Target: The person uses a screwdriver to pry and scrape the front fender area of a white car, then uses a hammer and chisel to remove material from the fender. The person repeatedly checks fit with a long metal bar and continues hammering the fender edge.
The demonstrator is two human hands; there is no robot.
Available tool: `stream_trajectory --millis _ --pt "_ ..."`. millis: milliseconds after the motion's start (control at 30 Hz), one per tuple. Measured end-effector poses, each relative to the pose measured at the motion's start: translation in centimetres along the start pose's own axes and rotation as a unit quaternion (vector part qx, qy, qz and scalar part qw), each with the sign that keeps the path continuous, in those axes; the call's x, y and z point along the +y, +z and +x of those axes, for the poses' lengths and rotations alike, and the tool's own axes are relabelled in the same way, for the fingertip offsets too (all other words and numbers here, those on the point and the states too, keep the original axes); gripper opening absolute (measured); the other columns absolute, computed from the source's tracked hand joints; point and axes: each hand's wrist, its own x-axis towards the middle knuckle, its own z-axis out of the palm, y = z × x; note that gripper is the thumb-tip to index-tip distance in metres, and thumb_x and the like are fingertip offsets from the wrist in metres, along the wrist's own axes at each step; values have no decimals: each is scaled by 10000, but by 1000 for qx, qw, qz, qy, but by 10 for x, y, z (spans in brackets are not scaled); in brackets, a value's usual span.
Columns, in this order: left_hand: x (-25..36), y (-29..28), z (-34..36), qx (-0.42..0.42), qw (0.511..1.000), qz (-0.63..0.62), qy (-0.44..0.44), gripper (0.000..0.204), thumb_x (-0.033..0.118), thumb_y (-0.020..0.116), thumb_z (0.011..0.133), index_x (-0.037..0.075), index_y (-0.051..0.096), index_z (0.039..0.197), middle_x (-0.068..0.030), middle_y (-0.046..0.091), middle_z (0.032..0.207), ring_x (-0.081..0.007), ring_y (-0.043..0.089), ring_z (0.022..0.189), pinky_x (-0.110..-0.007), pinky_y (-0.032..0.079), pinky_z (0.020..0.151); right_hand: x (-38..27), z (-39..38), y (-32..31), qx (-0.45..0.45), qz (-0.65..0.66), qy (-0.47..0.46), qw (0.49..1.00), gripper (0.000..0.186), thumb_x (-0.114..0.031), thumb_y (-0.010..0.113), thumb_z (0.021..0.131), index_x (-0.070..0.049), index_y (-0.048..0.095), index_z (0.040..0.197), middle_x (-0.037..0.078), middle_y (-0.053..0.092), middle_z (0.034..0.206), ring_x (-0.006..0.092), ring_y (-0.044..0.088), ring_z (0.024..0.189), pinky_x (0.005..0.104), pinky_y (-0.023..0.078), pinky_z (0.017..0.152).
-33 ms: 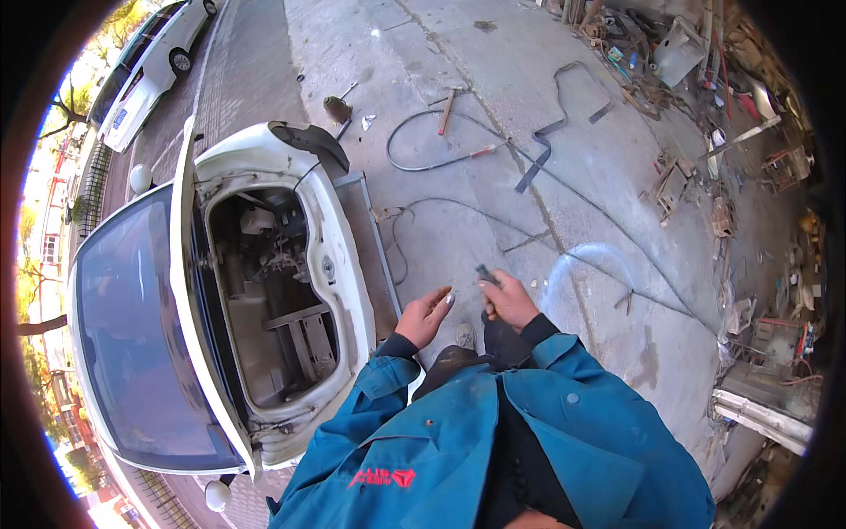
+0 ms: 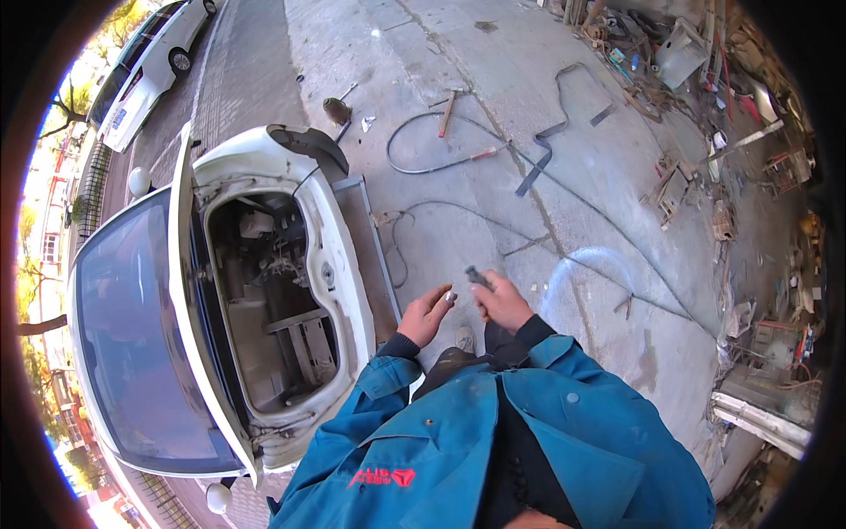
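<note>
While my right grip [image 2: 505, 306] is wrapped around a short, dark, stick-like piece [image 2: 478, 277], its far end juts out past my thumb and forefinger, over the concrete floor [image 2: 652, 176] in front of me. My left grip [image 2: 421, 319] is just beside it, apart from the piece, with fingers half curled and thumb near the fingertips — a small pale glint shows there, but I cannot tell whether anything is pinched. Both forearms are in blue sleeves [image 2: 385, 377] with dark cuffs. To my left stands a white vehicle [image 2: 354, 291], its tailgate [image 2: 123, 326] raised and its rear opening exposing a stripped interior. A grey metal bar [image 2: 377, 240] lies along the rear of the body. Ahead, on the floor, I note a looped hose [image 2: 390, 145], a hammer [image 2: 448, 116] with a reddish handle near that loop, and a bent, flat dark strip [image 2: 532, 176]. Mixed scrap [image 2: 680, 55] is heaped along the right side — individual pieces are mostly too small to identify. A parked white car [image 2: 150, 78] stands at the upper left.
</note>
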Motion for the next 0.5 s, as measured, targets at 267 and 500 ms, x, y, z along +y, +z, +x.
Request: stream_trajectory --millis 267,500 --pt "35 -34 164 126 899 -403 -119 396 343 556 1107 0 627 1291 -161 744 1062 -223 736 975 -350 593 882 -122 142 -11 -219 -306 -74 924 667 -284 635 1006 -110 368 1591 256 721 1152 399 725 969 478 564 865" --pt "44 -128 258 255 936 -181 -162 293 293 619 1071 8 620 1142 -157 751 865 -208 699 638 -338 564 604 -172 296 -75 -173 -355 -16 918 399 -343 639 1000 -99 698 1310 206 760 1067 378 725 1030 437 561 912"
